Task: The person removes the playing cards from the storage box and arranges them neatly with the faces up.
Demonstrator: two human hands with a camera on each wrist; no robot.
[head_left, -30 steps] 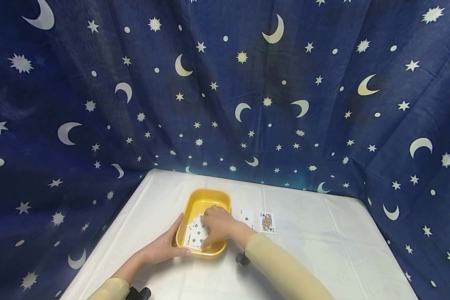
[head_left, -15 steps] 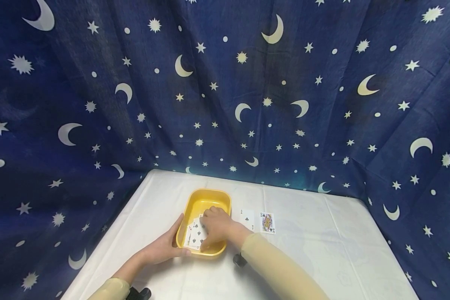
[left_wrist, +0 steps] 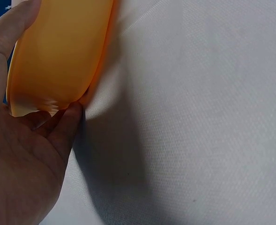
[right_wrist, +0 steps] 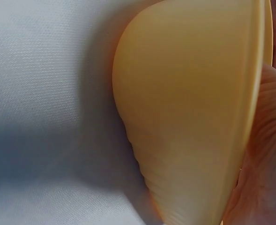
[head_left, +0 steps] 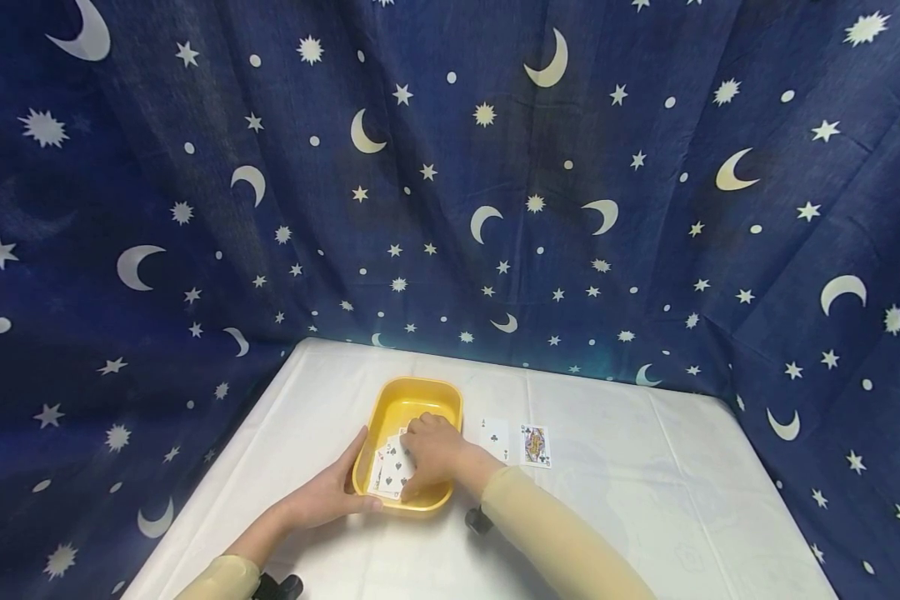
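Note:
A yellow plastic tub (head_left: pixel 427 385) sits on the table, with several playing cards (head_left: pixel 392 468) fanned in its near left part; a spades card lies uppermost. My left hand (head_left: pixel 328 493) holds the tub at its near left corner, thumb by the near rim and fingers along the left side. In the left wrist view, that hand (left_wrist: pixel 27 159) grips the tub's outer wall (left_wrist: pixel 63 51). My right hand (head_left: pixel 437 452) reaches into the tub, its curled fingers and thumb gripping the spades card at its right side. The right wrist view shows mostly the tub wall (right_wrist: pixel 189 93), hiding those fingertips.
To the right of the tub, an ace of clubs (head_left: pixel 494 435) and a queen of clubs (head_left: pixel 535 446) lie face up side by side. A white cloth (head_left: pixel 630 500) covers the table. A dark blue curtain (head_left: pixel 435 208) with moons and stars hangs behind and at both sides.
My right forearm has shifted slightly to the left, uncovering more of the ace of clubs. The tub, the cards and my left hand stay in place.

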